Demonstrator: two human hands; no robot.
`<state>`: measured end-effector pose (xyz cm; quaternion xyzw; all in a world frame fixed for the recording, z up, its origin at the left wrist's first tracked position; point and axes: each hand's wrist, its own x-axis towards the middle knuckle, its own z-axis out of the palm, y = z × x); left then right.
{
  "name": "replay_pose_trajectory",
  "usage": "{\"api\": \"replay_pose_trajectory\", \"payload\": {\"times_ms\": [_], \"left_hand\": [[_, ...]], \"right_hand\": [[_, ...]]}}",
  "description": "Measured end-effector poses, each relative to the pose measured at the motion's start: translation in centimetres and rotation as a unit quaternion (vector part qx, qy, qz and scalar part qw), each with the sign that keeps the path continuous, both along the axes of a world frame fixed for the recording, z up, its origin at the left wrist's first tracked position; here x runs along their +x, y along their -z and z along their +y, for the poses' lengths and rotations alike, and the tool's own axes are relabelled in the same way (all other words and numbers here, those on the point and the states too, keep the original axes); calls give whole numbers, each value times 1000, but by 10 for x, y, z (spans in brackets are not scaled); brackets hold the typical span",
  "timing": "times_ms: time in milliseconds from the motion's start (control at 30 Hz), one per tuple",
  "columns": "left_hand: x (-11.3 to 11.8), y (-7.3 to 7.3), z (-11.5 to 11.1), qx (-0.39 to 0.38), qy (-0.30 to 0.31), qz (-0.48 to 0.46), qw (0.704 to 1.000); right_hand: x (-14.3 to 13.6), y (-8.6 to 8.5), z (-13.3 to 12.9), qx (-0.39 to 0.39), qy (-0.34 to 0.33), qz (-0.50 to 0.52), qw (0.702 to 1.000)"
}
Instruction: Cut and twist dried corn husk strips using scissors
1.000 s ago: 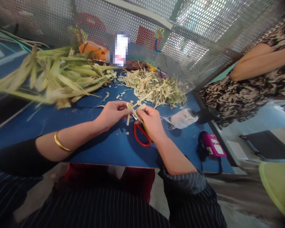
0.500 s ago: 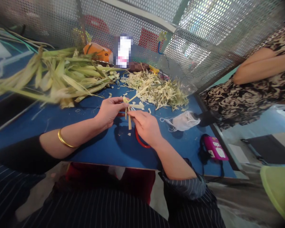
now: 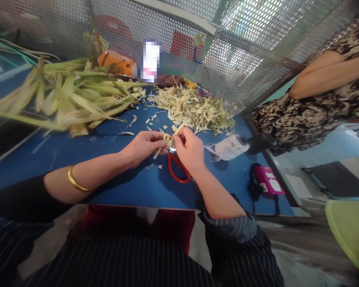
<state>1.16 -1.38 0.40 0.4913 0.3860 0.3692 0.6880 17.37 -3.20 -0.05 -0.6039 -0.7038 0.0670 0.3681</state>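
Observation:
Over the middle of the blue table (image 3: 122, 175), my left hand (image 3: 145, 146) pinches a pale, folded husk strip (image 3: 158, 152). My right hand (image 3: 190, 151) grips the same strip from the other side, and one end sticks up past its fingers. Red-handled scissors (image 3: 179, 178) lie on the table beneath both hands, with the blades partly hidden. Small pale scraps (image 3: 149, 119) are scattered just behind my fingers.
Long green husks (image 3: 77, 95) are piled at the left, and shredded strips (image 3: 197, 107) at the back centre. White thread (image 3: 230, 148), a dark cup (image 3: 259, 143) and a magenta box (image 3: 269, 181) are on the right. A person in a patterned garment (image 3: 305, 115) stands beyond.
Both hands have shifted slightly right, and the strip between them has turned and is now bent into a small loop. More of the red scissors shows. The view has moved a little.

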Motion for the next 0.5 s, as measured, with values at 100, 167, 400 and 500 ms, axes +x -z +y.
{"api": "replay_pose_trajectory", "payload": {"times_ms": [100,167,400,500], "left_hand": [[2,5,-1,22,3,18,1000],[2,8,-1,41,-15,35,998],[-3,3,11,25,-97,16,995],[-5,0,14,-3,-91,-2,996]], "right_hand": [[-2,2,1,-26,3,7,1000],[-3,2,1,-38,-2,4,999],[11,-16,-1,-37,-61,22,997],[14,-23,-2,-45,-104,143,983]]}}
